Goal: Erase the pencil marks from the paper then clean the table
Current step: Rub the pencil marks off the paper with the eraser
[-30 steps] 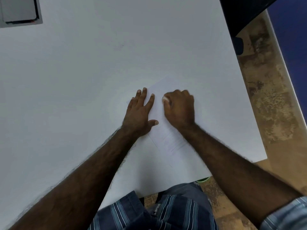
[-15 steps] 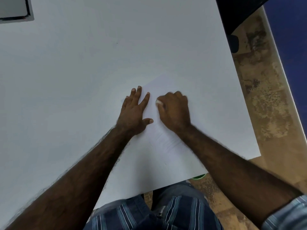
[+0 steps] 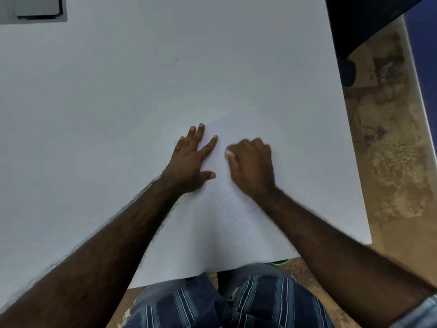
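A white sheet of paper [image 3: 236,129] lies tilted on the white table [image 3: 118,114], hard to tell from it. Faint pencil lines [image 3: 233,204] show on the paper between my wrists. My left hand [image 3: 191,162] presses flat on the paper's left edge, fingers spread. My right hand [image 3: 251,165] is curled around a small white eraser [image 3: 228,152], whose tip shows at my fingertips and touches the paper.
A grey flat device [image 3: 35,8] sits at the table's far left corner. The table's right edge [image 3: 350,162] borders a brown mottled floor. A dark object [image 3: 366,20] stands at the far right. My striped shorts [image 3: 236,304] show below the near edge.
My right hand with the eraser has shifted a little left and back over the paper. My left hand stays pressed in place. The camera view has drifted slightly.
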### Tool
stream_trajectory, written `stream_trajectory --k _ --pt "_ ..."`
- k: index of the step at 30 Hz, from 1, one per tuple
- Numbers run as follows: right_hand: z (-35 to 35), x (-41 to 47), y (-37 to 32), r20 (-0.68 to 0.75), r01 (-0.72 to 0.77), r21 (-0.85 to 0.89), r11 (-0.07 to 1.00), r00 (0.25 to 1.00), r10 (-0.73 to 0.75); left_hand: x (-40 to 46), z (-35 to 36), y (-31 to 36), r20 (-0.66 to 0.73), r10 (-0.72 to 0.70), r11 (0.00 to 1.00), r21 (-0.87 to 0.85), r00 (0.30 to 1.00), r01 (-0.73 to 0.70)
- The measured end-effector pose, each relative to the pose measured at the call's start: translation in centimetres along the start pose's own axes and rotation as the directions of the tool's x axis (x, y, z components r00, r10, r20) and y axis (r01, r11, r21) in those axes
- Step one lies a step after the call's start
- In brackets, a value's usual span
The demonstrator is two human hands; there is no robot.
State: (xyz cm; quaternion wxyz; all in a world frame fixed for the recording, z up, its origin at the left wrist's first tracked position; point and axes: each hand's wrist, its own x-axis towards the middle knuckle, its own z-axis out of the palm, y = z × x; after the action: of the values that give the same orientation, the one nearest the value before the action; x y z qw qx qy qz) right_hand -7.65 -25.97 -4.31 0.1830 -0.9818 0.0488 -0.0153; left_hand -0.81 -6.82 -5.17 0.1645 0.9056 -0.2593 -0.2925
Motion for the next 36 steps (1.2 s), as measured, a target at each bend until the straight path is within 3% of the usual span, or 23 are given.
stream_trajectory --k 3,5,9,11,18,25,27,32,36 --pt "0.7 -2.7 -0.5 0.057 0.173 0.012 0.985 0.983 -0.174 0.0 -0.1 -0.2 0.025 0.004 0.999 0.032 1.000 -0.004" --pt "0.7 -1.6 0.5 0.045 0.191 -0.017 0.981 0.981 -0.190 0.0 -0.1 -0.2 0.020 0.002 0.999 0.034 1.000 -0.002" --pt "-0.1 2.8 2.6 -0.046 -0.026 -0.078 0.997 0.999 0.023 0.0 0.0 -0.2 0.002 0.004 1.000 0.025 1.000 -0.004" --pt "-0.3 3.0 2.4 -0.056 -0.061 -0.053 0.997 0.997 0.058 0.0 0.0 -0.2 0.004 0.006 0.999 0.032 1.000 -0.006" --pt "0.5 -2.6 0.2 0.075 0.253 -0.027 0.967 0.965 -0.250 0.2 0.1 -0.1 0.018 -0.016 0.999 0.049 1.000 0.015" --pt "-0.2 3.3 2.9 -0.083 -0.078 -0.047 0.996 0.994 0.074 0.0 0.1 -0.2 0.000 -0.005 1.000 0.031 1.000 0.005" --pt "0.0 2.0 2.0 -0.056 -0.033 -0.026 0.999 0.998 0.032 0.0 0.0 -0.1 0.000 -0.009 1.000 0.029 1.000 0.009" --pt "0.6 -1.6 0.9 0.075 0.247 -0.034 0.968 0.967 -0.244 0.0 0.0 -0.1 0.006 -0.012 0.999 0.044 1.000 0.012" --pt "0.0 2.1 3.1 -0.073 0.024 -0.058 0.998 0.997 -0.028 0.0 0.0 0.0 -0.005 -0.012 0.999 0.038 1.000 0.013"
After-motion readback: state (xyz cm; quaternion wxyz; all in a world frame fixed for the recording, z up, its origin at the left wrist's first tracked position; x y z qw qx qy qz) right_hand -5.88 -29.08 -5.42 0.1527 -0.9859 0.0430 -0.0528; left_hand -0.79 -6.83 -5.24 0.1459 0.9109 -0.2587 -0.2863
